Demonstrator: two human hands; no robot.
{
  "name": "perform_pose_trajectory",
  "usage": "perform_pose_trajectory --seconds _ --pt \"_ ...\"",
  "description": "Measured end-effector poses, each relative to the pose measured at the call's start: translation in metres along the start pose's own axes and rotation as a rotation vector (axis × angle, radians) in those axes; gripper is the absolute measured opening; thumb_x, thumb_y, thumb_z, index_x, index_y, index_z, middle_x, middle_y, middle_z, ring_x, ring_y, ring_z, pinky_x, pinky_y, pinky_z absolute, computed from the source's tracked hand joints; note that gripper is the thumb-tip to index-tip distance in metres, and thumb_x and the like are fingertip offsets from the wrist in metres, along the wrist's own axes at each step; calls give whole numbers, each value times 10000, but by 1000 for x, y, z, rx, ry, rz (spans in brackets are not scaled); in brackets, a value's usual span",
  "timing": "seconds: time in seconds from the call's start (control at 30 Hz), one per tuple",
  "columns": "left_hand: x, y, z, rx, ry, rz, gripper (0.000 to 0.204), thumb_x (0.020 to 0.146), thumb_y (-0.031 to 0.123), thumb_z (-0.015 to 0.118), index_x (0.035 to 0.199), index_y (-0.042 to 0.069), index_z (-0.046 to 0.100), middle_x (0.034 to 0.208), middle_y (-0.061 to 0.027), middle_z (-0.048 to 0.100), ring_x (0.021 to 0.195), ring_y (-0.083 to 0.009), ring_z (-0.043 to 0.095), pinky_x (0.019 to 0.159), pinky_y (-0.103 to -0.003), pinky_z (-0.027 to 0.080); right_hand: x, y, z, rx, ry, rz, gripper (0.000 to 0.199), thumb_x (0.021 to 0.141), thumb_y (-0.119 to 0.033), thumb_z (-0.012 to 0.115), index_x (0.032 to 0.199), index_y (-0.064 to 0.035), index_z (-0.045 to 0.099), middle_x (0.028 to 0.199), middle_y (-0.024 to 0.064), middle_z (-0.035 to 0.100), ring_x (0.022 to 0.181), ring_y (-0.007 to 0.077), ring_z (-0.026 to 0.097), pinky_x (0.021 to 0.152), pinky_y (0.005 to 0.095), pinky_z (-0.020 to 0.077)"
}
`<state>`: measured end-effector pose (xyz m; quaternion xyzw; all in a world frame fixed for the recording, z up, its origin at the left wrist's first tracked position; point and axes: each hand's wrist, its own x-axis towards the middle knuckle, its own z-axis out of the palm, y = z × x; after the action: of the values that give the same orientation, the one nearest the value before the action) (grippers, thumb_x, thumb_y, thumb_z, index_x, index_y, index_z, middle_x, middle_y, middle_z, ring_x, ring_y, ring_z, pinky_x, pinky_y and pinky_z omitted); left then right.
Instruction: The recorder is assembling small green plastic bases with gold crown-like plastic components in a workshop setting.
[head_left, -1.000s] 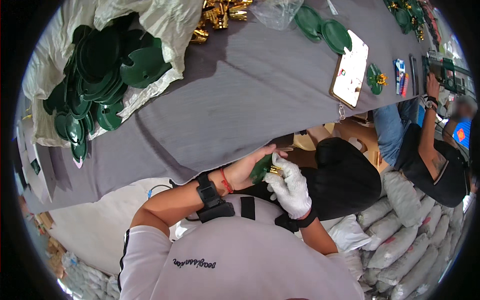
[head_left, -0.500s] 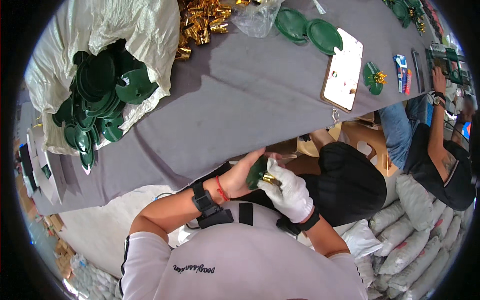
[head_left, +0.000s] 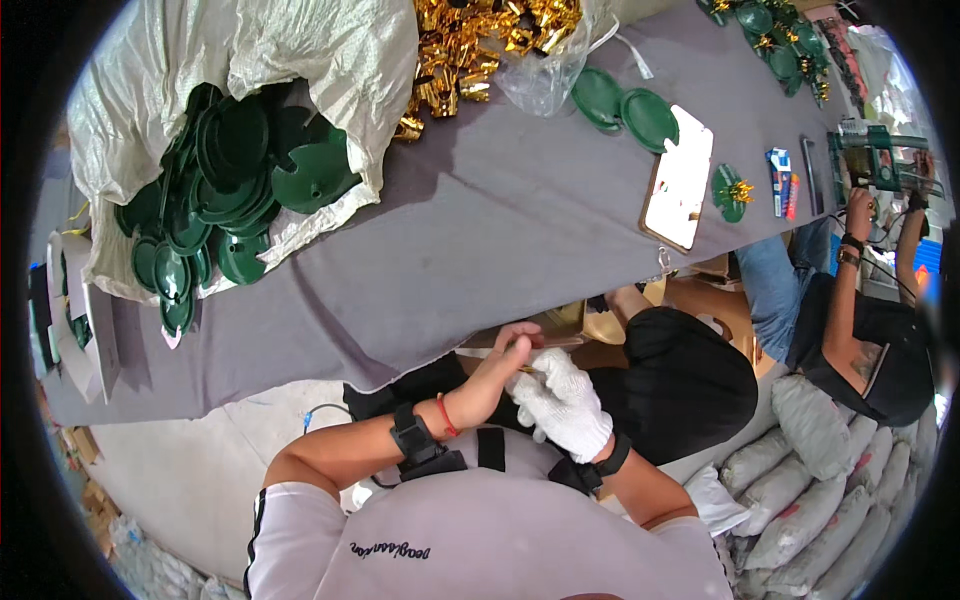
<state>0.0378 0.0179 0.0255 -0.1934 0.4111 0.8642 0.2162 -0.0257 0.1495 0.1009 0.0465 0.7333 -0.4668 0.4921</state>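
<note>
My bare left hand, with a red string on its wrist, is held over my lap below the table edge, fingers curled toward the right hand. Whatever lies in its palm is hidden; no green disc shows there now. My right hand wears a white knitted glove and presses up against the left. Between its thumb and fingertips a small bit of a shiny gold piece shows.
On the grey-clothed table lie a white sack spilling dark green discs, gold foil pieces, two green lids, a phone and a green disc with gold trim. A co-worker sits at right near stacked sacks.
My left hand has turned, so the green disc seen in it is out of sight. The gloved hand has moved slightly left and down. The view has shifted, with table things sitting lower.
</note>
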Motion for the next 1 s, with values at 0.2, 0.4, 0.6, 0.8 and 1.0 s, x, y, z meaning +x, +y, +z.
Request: perform_pose_trajectory --seconds 0.2,0.4,0.6,0.8,1.0 --pt "12 -2 -17 674 32 394 746 980 567 379 1363 -73 358 1348 -219 438 1310 -286 394 1117 -398 277 20 14 -9 533 -250 134 214 975 -263 554 1008 -54 517 765 79 619 546 129 622 384 231 477" --pt "7 19 -40 394 128 71 558 978 446 526 1293 -15 540 1245 -194 602 1157 -270 567 1005 -338 413 15 -13 -29 -809 454 -696 474 886 -276 707 1156 98 599 777 214 669 649 301 680 631 338 542" --pt "-40 56 -40 642 -223 -52 572 988 373 538 1391 -18 429 1309 -183 567 1222 -237 543 1043 -354 412 34 -150 -75 -1259 830 -1048 649 788 -147 691 1357 45 445 1228 245 550 1138 401 531 987 462 417" --pt "-94 140 -41 582 -126 355 492 966 241 574 1363 -23 455 1270 -167 587 1196 -239 558 1047 -360 407 122 -191 -112 -1604 1026 -763 214 842 -229 579 909 -52 678 1055 145 624 1011 333 559 971 506 394" --pt "-107 189 -98 706 930 1050 409 870 155 677 1222 -7 548 1303 -185 527 1168 -260 543 969 -352 442 149 -186 -123 -1407 975 -797 300 817 -163 602 1070 -1 601 982 184 642 977 376 590 871 473 463"
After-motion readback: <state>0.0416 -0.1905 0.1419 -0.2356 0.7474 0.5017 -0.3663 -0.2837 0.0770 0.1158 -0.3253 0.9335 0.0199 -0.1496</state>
